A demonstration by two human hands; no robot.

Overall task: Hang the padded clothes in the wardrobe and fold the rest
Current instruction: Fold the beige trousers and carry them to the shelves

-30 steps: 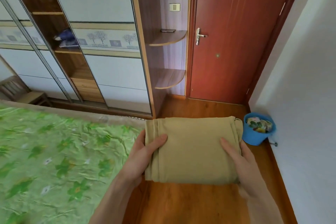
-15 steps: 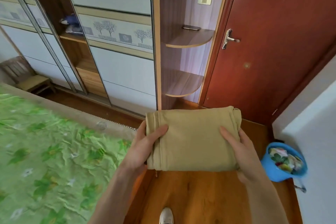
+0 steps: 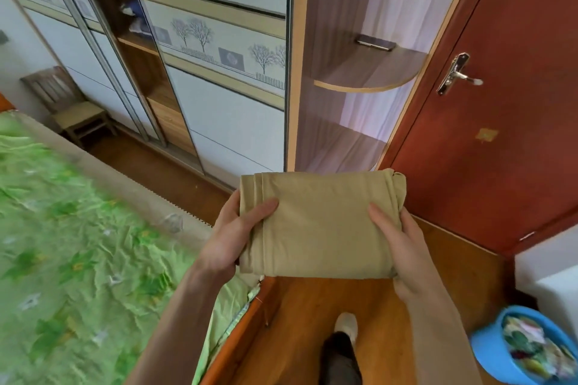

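A folded tan garment is held flat in the air over the wooden floor, in front of the wardrobe. My left hand grips its left edge, thumb on top and fingers underneath. My right hand grips the right edge the same way. The wardrobe has pale sliding doors and an open wooden section with shelves holding a blue and white item.
The bed with a green leaf-print sheet lies at the left. Curved corner shelves stand beside a red door. A blue bin sits at bottom right, a wooden chair at far left. My foot is on the floor.
I have walked closer to the wardrobe carrying the folded garment; the view tilted and the bin slid toward the bottom right. Both hands keep the same hold.
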